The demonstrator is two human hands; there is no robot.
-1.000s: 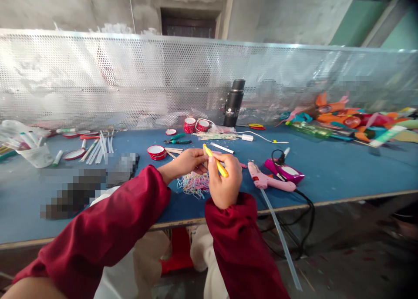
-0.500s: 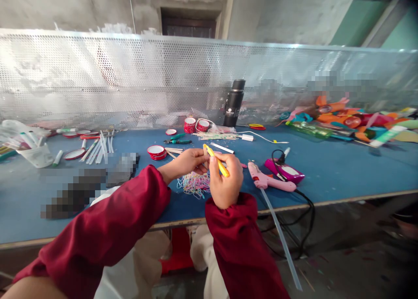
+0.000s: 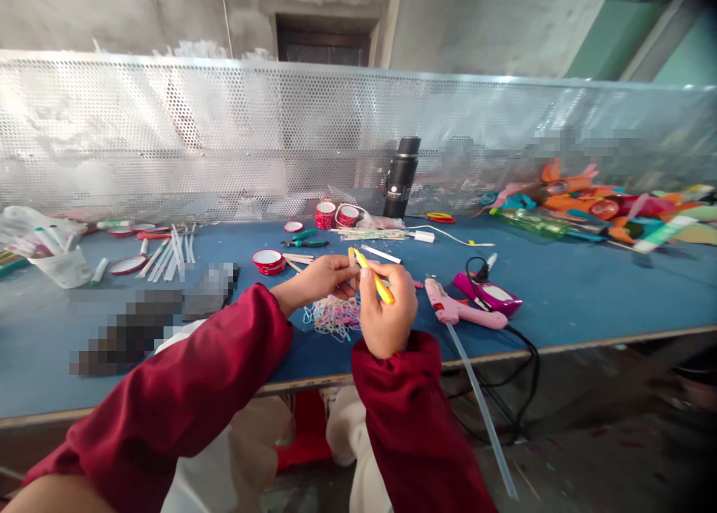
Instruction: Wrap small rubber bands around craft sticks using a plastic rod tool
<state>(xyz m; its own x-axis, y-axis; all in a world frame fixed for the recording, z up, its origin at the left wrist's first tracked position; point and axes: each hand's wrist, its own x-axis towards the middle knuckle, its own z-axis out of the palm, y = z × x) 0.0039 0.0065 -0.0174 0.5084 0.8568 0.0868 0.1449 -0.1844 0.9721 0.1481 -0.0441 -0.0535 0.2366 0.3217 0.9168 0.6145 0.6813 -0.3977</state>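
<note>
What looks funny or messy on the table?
The long clear stick in the pink glue gun oddly pokes out past the edge of the table and could get bumped. The colourful stringy heap near the left hand looks tangled.

Yellow pen [image 3: 377, 279] is smooth plas., sleeves [image 3: 411, 416] cloth, panel [image 3: 235, 140] perf. metal.

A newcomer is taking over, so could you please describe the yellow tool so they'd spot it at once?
At the blue table, find the person's right hand. Its fingers grip the slim, slanting yellow tool, whose bright colour sets it apart from the white stick lying just beyond.
</note>
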